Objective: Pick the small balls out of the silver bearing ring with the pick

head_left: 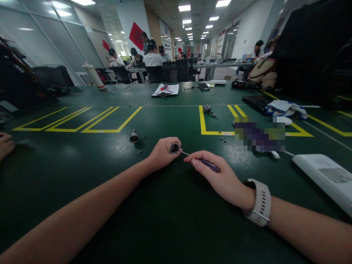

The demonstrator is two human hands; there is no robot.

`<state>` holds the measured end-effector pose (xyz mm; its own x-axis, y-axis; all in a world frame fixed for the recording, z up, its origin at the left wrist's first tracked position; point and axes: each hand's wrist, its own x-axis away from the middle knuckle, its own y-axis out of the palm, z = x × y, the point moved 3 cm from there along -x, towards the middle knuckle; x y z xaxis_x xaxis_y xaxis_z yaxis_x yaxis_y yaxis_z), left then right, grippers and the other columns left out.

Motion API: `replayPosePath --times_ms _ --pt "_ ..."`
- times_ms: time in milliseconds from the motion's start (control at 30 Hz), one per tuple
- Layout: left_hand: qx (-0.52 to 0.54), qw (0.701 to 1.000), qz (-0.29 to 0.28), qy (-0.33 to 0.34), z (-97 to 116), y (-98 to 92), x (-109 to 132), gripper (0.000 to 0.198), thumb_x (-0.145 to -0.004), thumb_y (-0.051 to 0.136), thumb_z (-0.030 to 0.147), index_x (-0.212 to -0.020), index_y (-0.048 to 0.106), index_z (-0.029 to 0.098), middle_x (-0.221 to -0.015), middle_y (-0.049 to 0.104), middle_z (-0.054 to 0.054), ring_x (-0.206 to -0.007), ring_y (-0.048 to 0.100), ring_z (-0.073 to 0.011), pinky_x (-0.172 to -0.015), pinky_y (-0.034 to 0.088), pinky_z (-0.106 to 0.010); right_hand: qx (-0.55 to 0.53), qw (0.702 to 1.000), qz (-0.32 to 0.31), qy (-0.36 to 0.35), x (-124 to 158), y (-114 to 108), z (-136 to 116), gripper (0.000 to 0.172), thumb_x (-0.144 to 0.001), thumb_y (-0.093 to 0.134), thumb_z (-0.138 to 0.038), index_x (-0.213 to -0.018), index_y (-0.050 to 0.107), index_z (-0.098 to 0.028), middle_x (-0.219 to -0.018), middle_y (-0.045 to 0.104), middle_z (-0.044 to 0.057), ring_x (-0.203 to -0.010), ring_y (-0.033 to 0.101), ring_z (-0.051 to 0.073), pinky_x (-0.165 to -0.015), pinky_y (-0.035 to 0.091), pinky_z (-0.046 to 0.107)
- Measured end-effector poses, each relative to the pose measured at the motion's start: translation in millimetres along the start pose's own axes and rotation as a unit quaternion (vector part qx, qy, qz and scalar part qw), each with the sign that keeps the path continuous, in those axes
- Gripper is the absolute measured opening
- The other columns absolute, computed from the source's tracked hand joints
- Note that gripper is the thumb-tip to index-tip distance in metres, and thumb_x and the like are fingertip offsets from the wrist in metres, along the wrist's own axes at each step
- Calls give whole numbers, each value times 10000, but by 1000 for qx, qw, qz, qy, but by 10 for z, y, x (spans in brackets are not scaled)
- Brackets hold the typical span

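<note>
My left hand (pixel 162 151) is closed around a round metal shell (pixel 174 148), its hollow end turned toward me. Between the fingers of my right hand (pixel 211 169) is a screwdriver (pixel 211 165) with a dark purple handle. Its thin shaft points left, and the tip meets the right side of the metal shell; whether it enters something there I cannot tell. A similar metal cylinder (pixel 134 136) stands on the green table to the left, with small nuts or rings (pixel 140 152) near it. One more small ring (pixel 175 164) lies just below my left hand.
Farther right lie a metal part with a thin tip (pixel 209 110), small nuts (pixel 226 141) and a white device (pixel 327 172). A clipboard with paper (pixel 165 90) is at the back. Another person's hand (pixel 6 145) rests at the left edge. Yellow tape marks the green table (pixel 110 176).
</note>
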<state>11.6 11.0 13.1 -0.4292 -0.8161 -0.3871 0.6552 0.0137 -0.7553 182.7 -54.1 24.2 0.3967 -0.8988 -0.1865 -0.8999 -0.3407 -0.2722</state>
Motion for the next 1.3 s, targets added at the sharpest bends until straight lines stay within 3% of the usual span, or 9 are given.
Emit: replayPosePath --times_ms 200,433,667,900,1033,1167,1300 --pt "-3 1000 -12 23 22 8 8 140 -746 575 204 -640 498 156 -601 486 39 -547 447 -86 -521 343 -204 49 999 -8 -12 0 51 5 167 -885 511 -234 -988 638 -201 -1009 641 46 -978 583 182 -883 446 370" --pt "-20 999 -17 24 34 7 6 184 -752 589 252 -624 494 160 -589 492 40 -554 452 -89 -526 340 -208 -34 998 -46 19 -27 45 33 206 -897 503 -260 -1039 652 -249 -1016 662 12 -911 599 159 -815 469 337" --pt "-14 999 -28 24 43 4 7 148 -751 558 211 -630 489 161 -589 485 42 -542 447 -85 -516 339 -203 -35 999 -16 -3 -13 11 -10 193 -897 504 -259 -1011 658 -234 -969 663 17 -881 603 156 -789 478 320" --pt "-64 996 -46 35 80 13 4 93 -727 561 172 -651 507 166 -606 524 37 -571 484 -100 -570 366 -226 61 997 7 -42 9 43 -45 158 -881 511 -235 -943 655 -215 -958 659 44 -918 597 193 -840 456 383" --pt "-73 995 -54 36 94 6 12 88 -733 561 169 -660 512 167 -612 536 32 -582 496 -106 -577 369 -231 -41 999 -6 22 -24 16 32 190 -882 507 -277 -953 674 -221 -949 666 42 -894 602 191 -776 471 363" --pt "-42 997 -53 32 90 2 22 95 -740 555 172 -656 510 166 -612 526 30 -577 490 -103 -556 364 -222 -184 980 -1 76 -65 -5 102 174 -862 536 -277 -912 682 -198 -963 672 51 -895 590 180 -743 460 329" --pt "-23 998 -44 29 85 3 23 97 -739 552 170 -653 507 164 -604 516 32 -571 481 -101 -549 359 -220 -219 971 3 93 -65 4 105 163 -857 543 -263 -899 679 -184 -959 672 54 -873 581 165 -737 449 313"
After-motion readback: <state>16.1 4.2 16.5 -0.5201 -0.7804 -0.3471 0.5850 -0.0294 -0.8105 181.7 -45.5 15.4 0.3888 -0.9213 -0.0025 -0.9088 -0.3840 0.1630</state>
